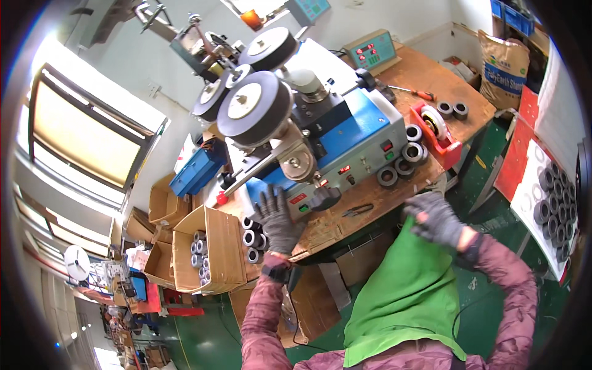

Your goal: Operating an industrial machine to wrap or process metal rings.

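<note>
My left hand, in a dark grey glove, is open with its fingers spread against the lower front of a blue and white bench machine, beside its small red display and black knob. Next to its wrist, several dark rings are stacked by a carton. My right hand, also gloved, is raised over the edge of my green apron, right of the bench front. Its fingers are curled together with a bare fingertip showing; what they hold, if anything, is hidden. Large dark wheels top the machine.
A carton of rings stands at the bench's left end, near a blue bin. Pliers, more rings and a red tape dispenser lie on the bench. At far right, a white board carries many rings.
</note>
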The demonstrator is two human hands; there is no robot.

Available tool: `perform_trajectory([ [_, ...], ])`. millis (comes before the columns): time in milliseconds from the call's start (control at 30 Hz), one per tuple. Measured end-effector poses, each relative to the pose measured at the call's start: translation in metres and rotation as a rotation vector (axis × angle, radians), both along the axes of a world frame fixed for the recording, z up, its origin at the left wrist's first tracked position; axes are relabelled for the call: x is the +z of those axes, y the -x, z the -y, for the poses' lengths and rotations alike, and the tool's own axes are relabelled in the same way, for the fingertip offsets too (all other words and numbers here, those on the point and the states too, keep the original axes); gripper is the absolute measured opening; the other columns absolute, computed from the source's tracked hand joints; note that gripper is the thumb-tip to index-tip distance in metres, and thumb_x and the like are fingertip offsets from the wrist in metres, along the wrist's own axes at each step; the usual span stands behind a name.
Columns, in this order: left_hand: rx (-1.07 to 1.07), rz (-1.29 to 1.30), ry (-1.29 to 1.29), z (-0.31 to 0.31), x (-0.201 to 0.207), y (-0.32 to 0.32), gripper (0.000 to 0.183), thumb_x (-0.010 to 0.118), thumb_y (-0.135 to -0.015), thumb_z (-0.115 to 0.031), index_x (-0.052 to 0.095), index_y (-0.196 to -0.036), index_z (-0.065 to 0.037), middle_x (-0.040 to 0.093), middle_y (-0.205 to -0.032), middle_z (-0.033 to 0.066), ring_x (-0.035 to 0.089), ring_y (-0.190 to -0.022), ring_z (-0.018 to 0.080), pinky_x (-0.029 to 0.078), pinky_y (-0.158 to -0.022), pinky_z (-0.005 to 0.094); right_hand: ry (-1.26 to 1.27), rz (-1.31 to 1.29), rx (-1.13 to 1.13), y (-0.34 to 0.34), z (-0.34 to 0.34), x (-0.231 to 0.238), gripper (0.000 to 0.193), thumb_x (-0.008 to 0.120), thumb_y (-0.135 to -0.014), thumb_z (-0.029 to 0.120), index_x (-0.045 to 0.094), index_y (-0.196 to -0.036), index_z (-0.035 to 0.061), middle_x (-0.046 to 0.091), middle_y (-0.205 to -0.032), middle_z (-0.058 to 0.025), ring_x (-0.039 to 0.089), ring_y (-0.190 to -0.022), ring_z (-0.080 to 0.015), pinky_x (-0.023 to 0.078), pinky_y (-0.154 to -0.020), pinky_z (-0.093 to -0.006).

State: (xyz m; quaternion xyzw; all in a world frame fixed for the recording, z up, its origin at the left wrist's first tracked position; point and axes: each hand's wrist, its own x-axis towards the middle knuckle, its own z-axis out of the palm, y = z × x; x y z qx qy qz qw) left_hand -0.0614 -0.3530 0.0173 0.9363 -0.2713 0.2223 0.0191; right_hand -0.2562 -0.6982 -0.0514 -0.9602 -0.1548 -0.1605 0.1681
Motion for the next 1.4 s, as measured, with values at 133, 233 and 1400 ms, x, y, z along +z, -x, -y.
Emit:
perform_trajectory([
  [133, 0.039, 0.075, -0.078, 0.01, -0.025, -0.012, 0.097, 0.076, -0.059, -0.044, 0.035, -0.139, -0.009, 0.023, -0.15, 0.0142, 0.015, -0.139, 0.0376, 0.005, -0.111, 0.0593, 0.246, -0.205, 0.114, -0.066, -0.078, -0.025, 0.066, 0.053, -0.081, 0.052, 0.048, -0.131, 0.0102, 0.044, -0.138, -0.0114, 0.042, -0.125, -0.0305, 0.028, -0.104, -0.0507],
  [233, -0.015, 0.059, 0.01, 0.015, -0.027, -0.011, 0.101, 0.079, -0.054, -0.041, 0.034, -0.14, -0.012, 0.025, -0.148, 0.0155, 0.017, -0.137, 0.0411, 0.006, -0.11, 0.0627, 0.345, -0.246, 0.108, -0.081, -0.095, -0.036, 0.063, 0.053, -0.081, 0.055, 0.053, -0.126, 0.0102, 0.04, -0.141, -0.0105, 0.04, -0.125, -0.0284, 0.033, -0.099, -0.0493],
  [1400, -0.196, 0.38, 0.228, -0.036, 0.095, -0.018, 0.069, 0.076, -0.069, -0.033, 0.048, -0.126, -0.006, 0.049, -0.123, 0.0151, 0.044, -0.117, 0.0369, 0.035, -0.099, 0.0468, -0.384, 0.174, 0.171, -0.165, -0.005, 0.15, 0.031, 0.061, -0.084, 0.034, 0.06, -0.099, 0.0062, 0.063, -0.087, -0.0122, 0.061, -0.076, -0.0274, 0.048, -0.07, -0.0373],
])
